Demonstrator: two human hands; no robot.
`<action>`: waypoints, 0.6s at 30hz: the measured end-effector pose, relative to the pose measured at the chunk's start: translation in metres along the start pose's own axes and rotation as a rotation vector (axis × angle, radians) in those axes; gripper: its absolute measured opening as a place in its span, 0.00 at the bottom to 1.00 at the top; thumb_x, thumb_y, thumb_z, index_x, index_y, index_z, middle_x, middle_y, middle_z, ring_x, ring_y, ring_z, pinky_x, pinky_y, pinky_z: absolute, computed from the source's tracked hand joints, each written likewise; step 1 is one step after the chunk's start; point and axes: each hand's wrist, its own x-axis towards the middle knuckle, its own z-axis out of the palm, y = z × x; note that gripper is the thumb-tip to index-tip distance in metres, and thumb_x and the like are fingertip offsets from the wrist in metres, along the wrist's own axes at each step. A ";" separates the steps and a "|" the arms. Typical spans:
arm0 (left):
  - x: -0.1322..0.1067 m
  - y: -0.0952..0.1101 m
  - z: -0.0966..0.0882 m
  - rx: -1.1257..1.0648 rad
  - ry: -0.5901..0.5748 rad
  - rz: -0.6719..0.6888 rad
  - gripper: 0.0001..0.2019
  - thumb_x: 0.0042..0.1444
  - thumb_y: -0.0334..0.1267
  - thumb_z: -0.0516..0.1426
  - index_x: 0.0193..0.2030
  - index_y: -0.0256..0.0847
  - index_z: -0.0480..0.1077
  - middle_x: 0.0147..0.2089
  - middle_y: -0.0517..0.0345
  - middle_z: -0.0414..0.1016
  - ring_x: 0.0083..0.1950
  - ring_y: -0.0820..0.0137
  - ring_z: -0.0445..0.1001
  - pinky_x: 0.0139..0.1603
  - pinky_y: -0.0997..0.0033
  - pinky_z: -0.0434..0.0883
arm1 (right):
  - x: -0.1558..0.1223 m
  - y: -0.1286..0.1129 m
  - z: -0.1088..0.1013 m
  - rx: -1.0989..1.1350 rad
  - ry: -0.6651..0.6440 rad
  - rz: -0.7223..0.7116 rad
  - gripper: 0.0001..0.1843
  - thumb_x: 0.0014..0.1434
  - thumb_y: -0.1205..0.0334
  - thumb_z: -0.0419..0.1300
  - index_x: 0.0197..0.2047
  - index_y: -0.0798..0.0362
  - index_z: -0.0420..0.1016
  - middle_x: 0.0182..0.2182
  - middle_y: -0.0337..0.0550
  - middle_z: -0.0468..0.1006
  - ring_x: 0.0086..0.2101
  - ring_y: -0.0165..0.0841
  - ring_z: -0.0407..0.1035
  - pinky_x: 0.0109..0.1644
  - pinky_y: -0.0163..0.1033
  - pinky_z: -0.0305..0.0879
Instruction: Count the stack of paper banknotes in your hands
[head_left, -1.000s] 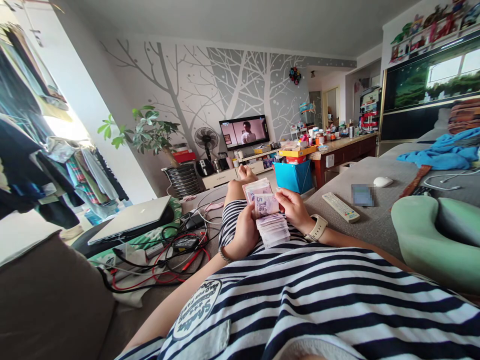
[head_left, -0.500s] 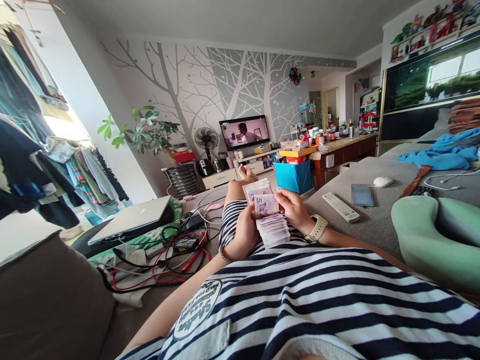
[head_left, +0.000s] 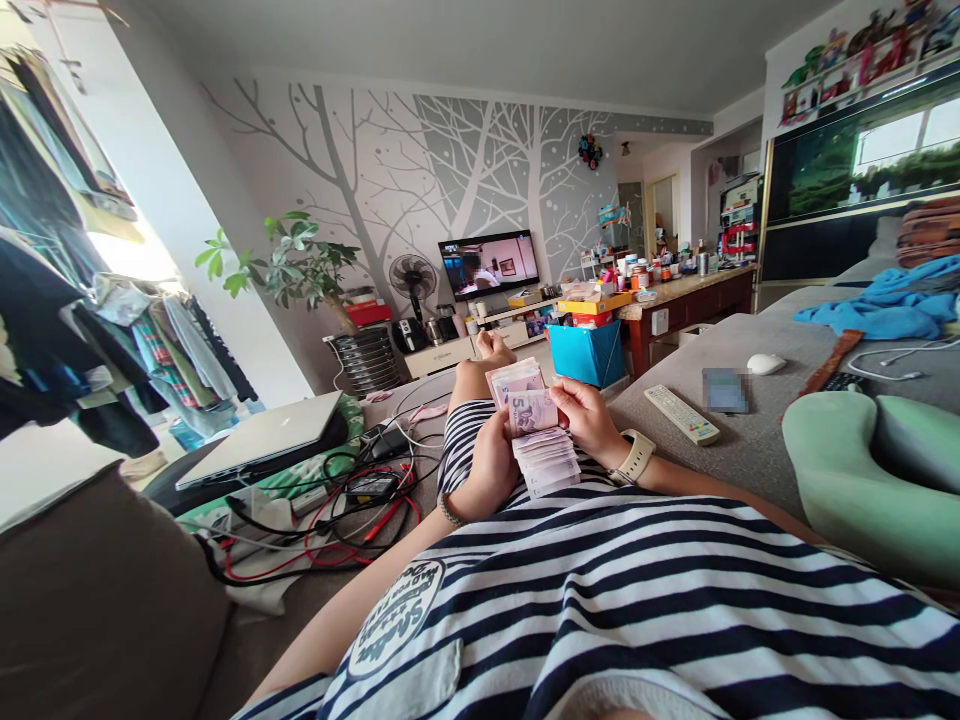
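- Purple paper money (head_left: 534, 410) is held to the left of the remote (head_left: 682, 415).
- It looks light, bendy and easy to tear; the side edges seem best to hold, and the notes may slide apart.
- The left hand (head_left: 491, 465) grips the money; the right hand (head_left: 589, 415) pinches its edge nearest the remote.
- Two hands, one remote, one white mouse (head_left: 766, 364) right of the remote; too many notes to count.

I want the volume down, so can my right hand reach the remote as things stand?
Probably yes: the remote lies on the grey cushion near your right hand, with nothing visible between them, though that hand would likely have to release the banknotes first.
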 end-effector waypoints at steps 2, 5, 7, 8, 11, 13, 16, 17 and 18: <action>0.001 -0.001 -0.001 0.005 -0.010 0.005 0.03 0.45 0.35 0.58 0.24 0.38 0.70 0.25 0.53 0.78 0.43 0.57 0.79 0.43 0.64 0.73 | 0.000 0.000 0.000 -0.007 0.002 0.003 0.25 0.61 0.36 0.54 0.28 0.51 0.66 0.19 0.36 0.62 0.21 0.30 0.57 0.25 0.36 0.53; 0.001 -0.001 0.000 0.009 -0.001 0.015 0.04 0.45 0.36 0.58 0.25 0.39 0.70 0.25 0.54 0.77 0.43 0.57 0.79 0.42 0.65 0.73 | 0.000 0.001 0.000 -0.003 -0.002 0.009 0.25 0.61 0.36 0.54 0.28 0.51 0.66 0.19 0.36 0.61 0.21 0.30 0.57 0.25 0.36 0.53; 0.000 -0.001 0.000 0.021 0.020 0.023 0.04 0.45 0.36 0.59 0.24 0.39 0.70 0.24 0.54 0.77 0.42 0.57 0.79 0.42 0.65 0.73 | 0.001 0.002 0.000 -0.005 -0.008 0.006 0.26 0.61 0.36 0.54 0.28 0.51 0.66 0.19 0.36 0.61 0.21 0.30 0.56 0.25 0.36 0.53; 0.000 -0.001 0.000 0.027 0.026 0.025 0.04 0.45 0.36 0.59 0.23 0.39 0.70 0.24 0.54 0.77 0.42 0.57 0.79 0.43 0.65 0.72 | 0.001 0.003 0.000 -0.010 -0.009 -0.002 0.26 0.61 0.36 0.54 0.28 0.51 0.66 0.20 0.36 0.62 0.22 0.30 0.57 0.25 0.36 0.53; 0.002 -0.003 -0.002 0.025 0.011 0.016 0.04 0.46 0.36 0.58 0.26 0.38 0.72 0.26 0.54 0.78 0.42 0.57 0.79 0.44 0.64 0.72 | 0.001 0.005 0.000 -0.001 0.005 -0.030 0.26 0.62 0.37 0.54 0.26 0.51 0.66 0.22 0.39 0.65 0.24 0.31 0.59 0.26 0.36 0.55; 0.004 -0.005 -0.004 -0.006 -0.024 -0.004 0.05 0.48 0.37 0.58 0.30 0.38 0.73 0.29 0.53 0.80 0.44 0.57 0.79 0.45 0.63 0.72 | 0.002 0.007 0.001 0.068 -0.022 -0.004 0.27 0.63 0.37 0.52 0.27 0.52 0.67 0.21 0.39 0.67 0.23 0.31 0.61 0.26 0.36 0.55; 0.007 -0.008 -0.008 -0.069 -0.075 -0.030 0.08 0.48 0.38 0.59 0.35 0.38 0.74 0.34 0.53 0.81 0.46 0.58 0.79 0.47 0.63 0.73 | 0.003 0.010 0.001 0.126 -0.065 0.031 0.27 0.64 0.37 0.51 0.28 0.52 0.68 0.17 0.36 0.65 0.19 0.29 0.60 0.25 0.35 0.55; 0.007 -0.008 -0.008 -0.077 -0.088 -0.031 0.09 0.48 0.39 0.60 0.36 0.38 0.74 0.36 0.53 0.81 0.46 0.58 0.79 0.47 0.63 0.73 | 0.003 0.011 0.001 0.108 -0.049 0.031 0.26 0.63 0.38 0.53 0.28 0.52 0.67 0.16 0.35 0.64 0.19 0.29 0.60 0.25 0.35 0.55; 0.006 -0.008 -0.009 -0.074 -0.100 -0.029 0.10 0.47 0.39 0.60 0.36 0.38 0.74 0.36 0.53 0.81 0.45 0.58 0.79 0.47 0.63 0.73 | 0.004 0.012 0.001 0.077 -0.020 0.032 0.25 0.62 0.38 0.55 0.27 0.52 0.66 0.16 0.34 0.63 0.19 0.29 0.59 0.26 0.35 0.55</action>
